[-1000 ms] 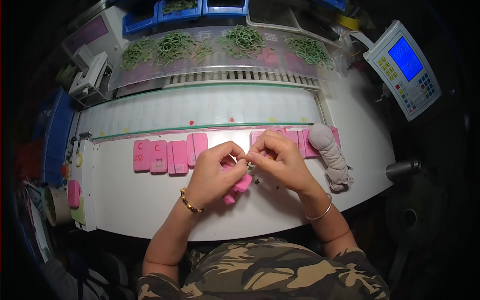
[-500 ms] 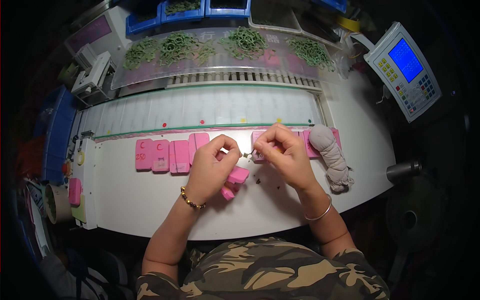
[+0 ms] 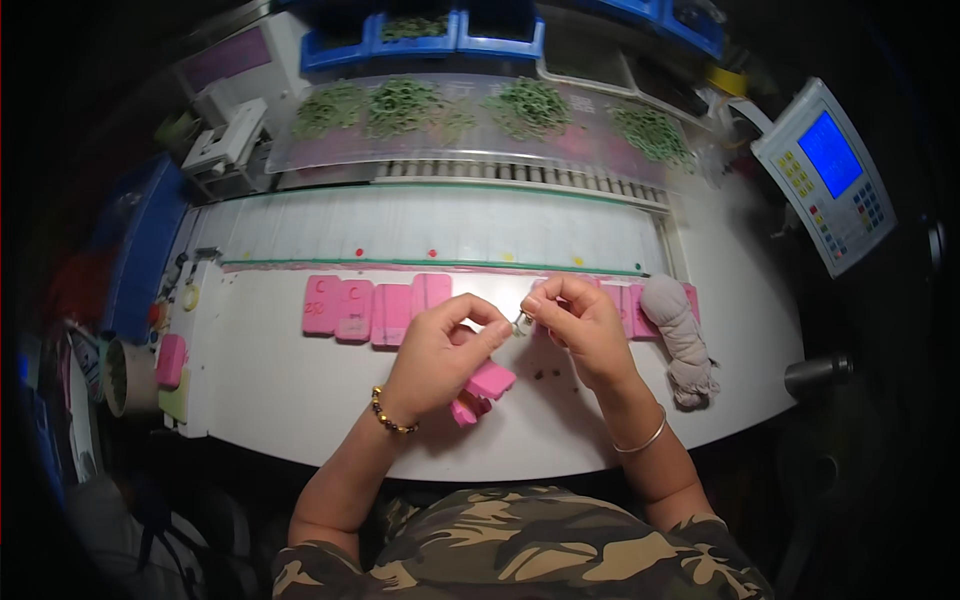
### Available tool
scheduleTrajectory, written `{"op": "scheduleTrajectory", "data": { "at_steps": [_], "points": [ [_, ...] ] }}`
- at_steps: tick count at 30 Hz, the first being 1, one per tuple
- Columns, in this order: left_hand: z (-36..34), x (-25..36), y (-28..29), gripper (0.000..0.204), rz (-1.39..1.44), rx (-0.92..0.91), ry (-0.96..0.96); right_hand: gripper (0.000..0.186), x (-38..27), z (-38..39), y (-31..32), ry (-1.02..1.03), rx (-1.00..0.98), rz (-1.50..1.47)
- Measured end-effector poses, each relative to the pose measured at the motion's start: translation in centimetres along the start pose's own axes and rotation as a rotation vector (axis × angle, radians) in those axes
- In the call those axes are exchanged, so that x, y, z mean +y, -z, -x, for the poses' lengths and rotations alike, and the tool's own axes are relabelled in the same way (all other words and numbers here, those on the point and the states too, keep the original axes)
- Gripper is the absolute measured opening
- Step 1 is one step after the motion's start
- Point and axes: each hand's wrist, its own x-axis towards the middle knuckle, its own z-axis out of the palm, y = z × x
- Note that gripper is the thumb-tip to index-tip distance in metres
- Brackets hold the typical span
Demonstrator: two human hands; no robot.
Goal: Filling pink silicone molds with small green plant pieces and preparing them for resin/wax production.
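My left hand [image 3: 450,355] and my right hand [image 3: 585,335] meet over the white table, each pinching with thumb and forefinger. Between the fingertips is a small greenish-white piece [image 3: 520,323], too small and blurred to name; both pinches seem to be on it. Loose pink blocks [image 3: 491,379] lie beside and partly under my left hand. A few tiny dark bits [image 3: 541,375] are scattered below my right hand. The fingers of my right hand partly hide a row of pink pads.
Pink pads [image 3: 321,305] stand in a row along a long glass-topped panel [image 3: 320,230]. Heaps of small green pieces [image 3: 405,105] lie on a clear sheet behind it. A rolled grey cloth [image 3: 682,345], a keypad display [image 3: 830,175] and a dark cylinder [image 3: 820,373] are on the right.
My hands have come together, and the small piece now sits between both pinches. The whole view has shifted, so the table appears a little lower and further right.
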Motion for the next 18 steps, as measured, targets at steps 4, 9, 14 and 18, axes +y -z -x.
{"op": "scheduleTrajectory", "data": {
  "at_steps": [4, 9, 14, 18],
  "points": [
    [2.2, 0.9, 1.9, 0.012, -0.041, 0.106, -0.04, 0.012, 0.5, 0.2, -1.4, -0.08, -0.059, 0.004],
    [7.7, 2.7, 10.3, 0.005, -0.328, 0.563, -0.22, 0.013, 0.3, -0.5, 0.0, -0.001, 0.002, -0.083],
    [17.0, 5.1, 24.1, 0.012, -0.678, 1.134, -0.182, 0.018, 1.1, -0.8, 2.7, -0.045, 0.007, -0.031],
    [24.3, 5.0, 35.4, 0.017, -0.953, 1.227, -0.005, 0.023, 1.3, -0.2, 4.1, -0.013, -0.003, 0.054]
  ]
}}
